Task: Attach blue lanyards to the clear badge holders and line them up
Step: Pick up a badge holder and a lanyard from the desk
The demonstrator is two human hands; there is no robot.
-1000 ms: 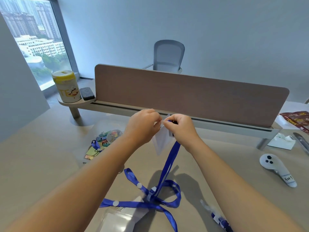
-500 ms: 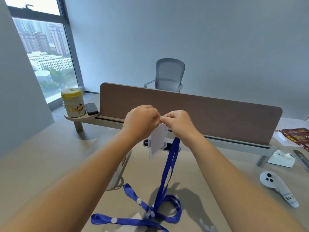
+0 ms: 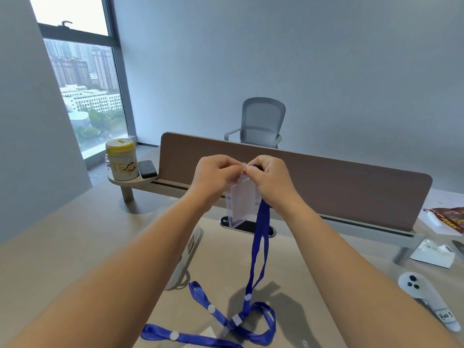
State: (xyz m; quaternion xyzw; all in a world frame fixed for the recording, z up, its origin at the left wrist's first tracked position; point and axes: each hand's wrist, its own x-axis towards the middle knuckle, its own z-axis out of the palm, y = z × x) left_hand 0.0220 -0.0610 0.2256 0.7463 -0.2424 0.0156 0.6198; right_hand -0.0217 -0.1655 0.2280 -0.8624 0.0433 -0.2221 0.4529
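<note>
**Badge holder held up over a cluttered desk**

A pale beige desk [image 3: 75, 259] fills the lower part of the view, backed by a brown divider panel [image 3: 326, 192] and, beyond it, one grey office chair [image 3: 261, 124] against a plain grey wall. A window [image 3: 85, 79] on the left shows city buildings.

At the left end of the divider sits one yellow-lidded canister [image 3: 122, 159] with a dark flat object [image 3: 147, 169] just beside it. On the right side of the desk lie one white controller [image 3: 426, 297] with black buttons, one white box-like item [image 3: 433, 253] and a red-brown packet [image 3: 449, 218] at the edge. A dark oval cable port [image 3: 251, 226] is set into the desk below the hands. A white object [image 3: 187, 257] is mostly hidden behind the left forearm, which also covers much of the desk on that side.

Both hands are raised above the desk, meeting in front of the divider. The left hand [image 3: 216, 175] and the right hand [image 3: 272, 177] each have fingertips pressed together, pinching the top edge of one clear badge holder [image 3: 241, 207], which hangs down between them. One blue lanyard [image 3: 259, 249] drops from the right hand's grip to the desk, where it meets a tangle of blue straps [image 3: 216, 322]; how many straps lie there cannot be told. Three white snap dots show on them.
</note>
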